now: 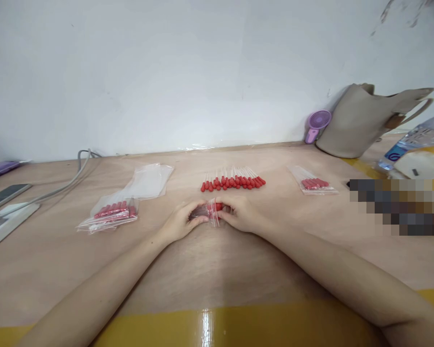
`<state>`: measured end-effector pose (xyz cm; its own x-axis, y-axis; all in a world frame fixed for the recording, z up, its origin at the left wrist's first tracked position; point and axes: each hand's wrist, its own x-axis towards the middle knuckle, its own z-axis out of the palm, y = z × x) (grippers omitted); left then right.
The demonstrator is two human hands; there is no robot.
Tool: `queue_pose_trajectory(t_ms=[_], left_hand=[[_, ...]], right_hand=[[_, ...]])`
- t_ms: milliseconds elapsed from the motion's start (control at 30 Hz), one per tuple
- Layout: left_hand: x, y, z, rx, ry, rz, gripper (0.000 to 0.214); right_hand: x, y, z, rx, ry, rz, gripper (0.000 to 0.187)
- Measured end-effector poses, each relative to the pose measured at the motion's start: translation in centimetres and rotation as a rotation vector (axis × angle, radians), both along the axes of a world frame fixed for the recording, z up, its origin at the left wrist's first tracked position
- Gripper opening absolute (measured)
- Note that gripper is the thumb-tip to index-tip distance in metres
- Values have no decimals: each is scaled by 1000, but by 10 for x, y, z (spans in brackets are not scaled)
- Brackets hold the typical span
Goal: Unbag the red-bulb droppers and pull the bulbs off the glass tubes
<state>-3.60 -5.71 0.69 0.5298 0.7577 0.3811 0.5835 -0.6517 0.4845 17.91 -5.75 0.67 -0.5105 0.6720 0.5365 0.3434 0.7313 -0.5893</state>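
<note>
My left hand [183, 220] is closed around the body of a small clear zip bag [213, 222]. At the bag's mouth, the fingers of my right hand [241, 215] are pinched on red-bulbed droppers [219, 206], which lie partly inside the plastic. How many droppers are there is hidden by my fingers. Just beyond my hands, a row of loose red-bulbed droppers [233, 182] lies with the bulbs toward me and the thin clear stems pointing to the wall.
Filled zip bags [110, 212] lie at left beside flat clear bags [150, 180]. Another filled bag [314, 184] is at right. Farther out are a purple fan [318, 121], a beige bag [358, 120], a water bottle [415, 140], a phone [7, 196] and a grey cable [63, 187].
</note>
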Motion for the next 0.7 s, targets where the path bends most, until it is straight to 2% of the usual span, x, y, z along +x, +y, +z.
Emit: queue_pose_trajectory(t_ms=[233, 367, 500, 600, 700], left_hand=[[-3, 1, -1, -3, 24, 13, 42], [-3, 1, -1, 11, 45, 25, 41], [-4, -1, 2, -8, 42, 6, 40], [-6, -4, 10, -75, 54, -40, 44], [-6, -8, 23, -156, 86, -138, 45]], right_hand=[[17, 8, -1, -724, 404, 169, 30], [16, 9, -2, -948, 556, 139, 30], [23, 14, 10, -1019, 586, 21, 23], [49, 21, 38, -1015, 435, -28, 17], [79, 23, 69, -861, 346, -107, 19]])
